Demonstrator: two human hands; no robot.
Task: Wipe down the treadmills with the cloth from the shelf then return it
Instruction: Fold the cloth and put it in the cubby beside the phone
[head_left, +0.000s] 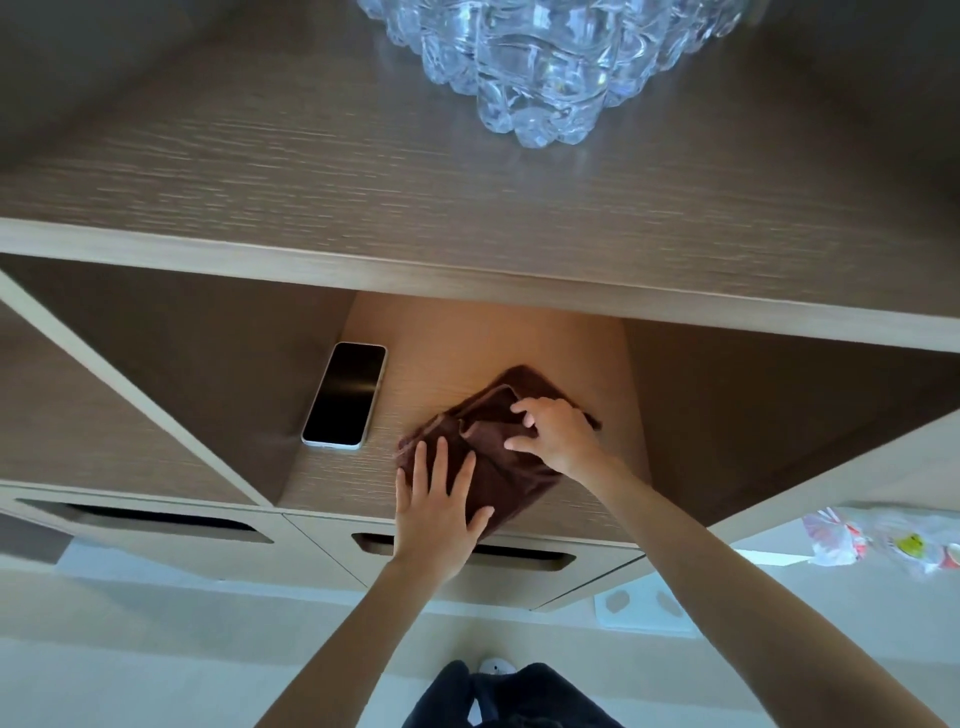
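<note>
Brown cloth (491, 434) lies folded on the shelf (467, 338), directly under both hands. Its long axis slants from beneath the left hand (436, 504) away toward the right hand (558, 436), and a phone (345, 395) sits apart beyond the left hand's outer side. The left hand presses its near end flat with straight fingers, while the right arches over the far end with bent fingertips on a fold; whether it pinches, I cannot tell.
</note>
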